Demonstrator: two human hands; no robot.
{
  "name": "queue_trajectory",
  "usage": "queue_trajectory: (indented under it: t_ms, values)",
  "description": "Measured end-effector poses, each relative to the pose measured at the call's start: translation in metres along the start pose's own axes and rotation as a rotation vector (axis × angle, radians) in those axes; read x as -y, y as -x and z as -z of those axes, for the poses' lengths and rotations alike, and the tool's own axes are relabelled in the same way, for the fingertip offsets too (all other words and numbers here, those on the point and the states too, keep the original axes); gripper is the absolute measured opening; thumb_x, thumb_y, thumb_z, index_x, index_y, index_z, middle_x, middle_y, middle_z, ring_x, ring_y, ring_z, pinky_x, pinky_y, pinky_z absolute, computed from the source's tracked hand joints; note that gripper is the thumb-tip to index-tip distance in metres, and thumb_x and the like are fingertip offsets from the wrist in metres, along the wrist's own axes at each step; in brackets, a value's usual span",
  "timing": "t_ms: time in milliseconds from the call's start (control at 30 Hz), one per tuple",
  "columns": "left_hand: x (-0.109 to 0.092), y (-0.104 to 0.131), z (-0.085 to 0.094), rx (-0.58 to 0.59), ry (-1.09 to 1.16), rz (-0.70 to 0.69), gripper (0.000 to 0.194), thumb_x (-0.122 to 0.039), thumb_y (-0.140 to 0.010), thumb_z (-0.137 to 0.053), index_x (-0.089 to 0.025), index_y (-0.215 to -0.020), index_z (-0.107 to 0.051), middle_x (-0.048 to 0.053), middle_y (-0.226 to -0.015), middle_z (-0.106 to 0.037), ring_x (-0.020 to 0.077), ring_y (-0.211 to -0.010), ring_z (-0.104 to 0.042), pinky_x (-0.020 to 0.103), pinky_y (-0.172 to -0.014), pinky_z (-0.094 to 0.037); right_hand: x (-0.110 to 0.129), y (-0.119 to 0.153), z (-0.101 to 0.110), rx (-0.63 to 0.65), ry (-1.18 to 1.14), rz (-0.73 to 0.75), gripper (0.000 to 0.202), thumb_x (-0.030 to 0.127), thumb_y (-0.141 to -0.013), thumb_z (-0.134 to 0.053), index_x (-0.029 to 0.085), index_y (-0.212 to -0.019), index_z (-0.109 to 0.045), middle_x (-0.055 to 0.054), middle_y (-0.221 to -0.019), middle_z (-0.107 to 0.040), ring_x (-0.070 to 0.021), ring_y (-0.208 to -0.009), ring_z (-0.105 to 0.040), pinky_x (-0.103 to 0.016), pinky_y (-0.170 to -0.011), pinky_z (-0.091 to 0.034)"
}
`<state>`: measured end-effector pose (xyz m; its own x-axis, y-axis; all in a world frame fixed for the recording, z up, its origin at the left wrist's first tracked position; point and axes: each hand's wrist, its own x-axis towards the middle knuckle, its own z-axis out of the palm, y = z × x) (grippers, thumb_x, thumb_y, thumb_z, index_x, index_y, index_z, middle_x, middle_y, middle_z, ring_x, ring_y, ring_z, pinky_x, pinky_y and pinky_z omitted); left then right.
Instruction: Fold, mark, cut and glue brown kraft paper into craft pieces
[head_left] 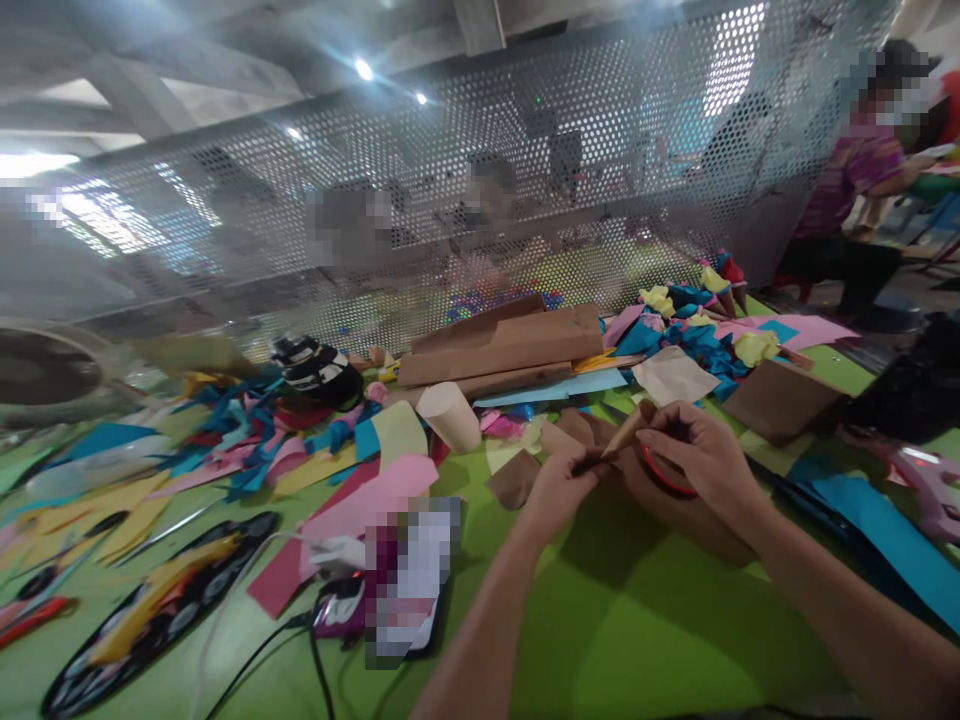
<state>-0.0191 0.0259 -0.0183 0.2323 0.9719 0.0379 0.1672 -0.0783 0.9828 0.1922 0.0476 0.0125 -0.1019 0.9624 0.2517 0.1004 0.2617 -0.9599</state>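
My left hand (564, 490) is closed, its fingertips pinching one end of a narrow strip of rolled or folded brown paper (627, 430). The strip's other end is between the thumb and fingers of my right hand (694, 450), also closed. A red curved loop (666, 478) shows just below the right fingers; I cannot tell what it belongs to. Under the right hand hangs a wider brown paper sheet (675, 515), partly hidden. Beside the left hand lies a small brown paper piece (514, 478).
A phone (416, 580) and a power strip with cables (337, 610) lie left of my arms. A black oval tray (161, 610) is farther left. Coloured paper scraps (405, 435) and brown cardboard (502, 350) spread before a perforated metal screen (450, 200). A pink glue gun (919, 480) lies right.
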Motion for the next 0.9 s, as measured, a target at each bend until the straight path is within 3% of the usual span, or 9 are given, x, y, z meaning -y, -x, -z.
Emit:
queue_trajectory:
  t_ms: [167,367,467,633,900]
  values:
    - [-0.005,0.001,-0.001,-0.002,0.101,-0.008,0.032,-0.032,-0.086,-0.07,-0.016,-0.112,-0.075,0.009,-0.102,-0.075,0.0195,-0.089,-0.066,0.03,-0.082,-0.05,-0.003,0.001,-0.001,-0.012,-0.01,-0.02,0.029,0.044,-0.078,-0.078,0.02,-0.078,-0.062,0.001,-0.07,-0.06,-0.015,-0.065,-0.052,-0.028,-0.06,-0.039]
    - [-0.006,0.001,0.0,-0.097,-0.123,-0.03,0.025,-0.032,-0.093,-0.058,-0.015,-0.1,-0.076,0.006,-0.084,-0.072,0.0178,-0.076,-0.062,0.027,-0.07,-0.047,-0.006,0.002,-0.003,0.021,-0.016,-0.04,0.024,0.04,-0.08,-0.077,0.021,-0.08,-0.064,0.0,-0.076,-0.064,-0.0166,-0.07,-0.056,-0.029,-0.064,-0.042]
    - [-0.006,0.002,-0.001,-0.099,-0.211,-0.043,0.025,-0.029,-0.094,-0.056,-0.016,-0.102,-0.076,0.006,-0.089,-0.075,0.0205,-0.082,-0.065,0.028,-0.073,-0.049,-0.005,0.002,-0.004,0.006,0.032,-0.013,0.02,0.038,-0.081,-0.076,0.021,-0.08,-0.064,0.001,-0.076,-0.065,-0.0166,-0.07,-0.058,-0.028,-0.064,-0.042]
    - [-0.009,0.005,-0.006,-0.085,-0.345,-0.184,0.035,-0.023,-0.092,-0.061,-0.02,-0.126,-0.068,0.008,-0.117,-0.075,0.0245,-0.106,-0.067,0.033,-0.092,-0.05,-0.001,0.008,-0.008,0.013,0.161,0.088,0.015,0.033,-0.084,-0.073,0.022,-0.078,-0.064,0.0,-0.075,-0.066,-0.0173,-0.069,-0.06,-0.029,-0.064,-0.045]
    - [-0.005,0.008,-0.008,-0.095,-0.561,-0.202,0.029,-0.01,-0.09,-0.054,-0.02,-0.113,-0.07,0.007,-0.101,-0.075,0.0226,-0.092,-0.067,0.032,-0.084,-0.049,0.005,0.017,-0.014,0.076,0.328,0.226,0.014,0.024,-0.088,-0.072,0.023,-0.077,-0.063,0.001,-0.079,-0.068,-0.0174,-0.075,-0.062,-0.029,-0.071,-0.045]
